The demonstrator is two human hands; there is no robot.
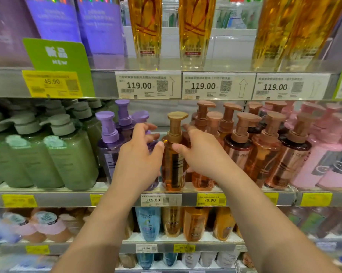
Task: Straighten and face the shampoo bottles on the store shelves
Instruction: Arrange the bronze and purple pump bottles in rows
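— Shampoo bottles, how many can you count on the middle shelf [127, 191]?

— One amber pump bottle [174, 154] stands alone at centre frame, at the shelf's front edge. Left of it are three purple pump bottles [109, 138], though the hand covers part of them. Further left, about three green bottles [71, 154] show in the front row, with more behind, too crowded to count. Right of centre, three copper bottles [264, 152] stand in front, at least five more pump heads behind. Pink bottles [323, 154] fill the right edge; the blur stops me counting.

— And the hands?

— Both reach in from the bottom of the frame. The left hand [138, 156] is on the amber bottle's left side, thumb touching its shoulder, fingers [150, 128] spread loosely toward the purple bottles. The right hand [201, 152] cups the right side, thumb on the front of the bottle, fingers curled round behind. So both hold that one bottle between them.

— Upright?

— Yes, upright, dark label stripe turned forward.

— What is hard to make out?

— The upper shelf's three tall golden bottles [146, 28] are cut off at the top. Price tags read 119.00 three times on the rail [217, 85] above. The lower shelves are blurred, and the forearms hide part of them.
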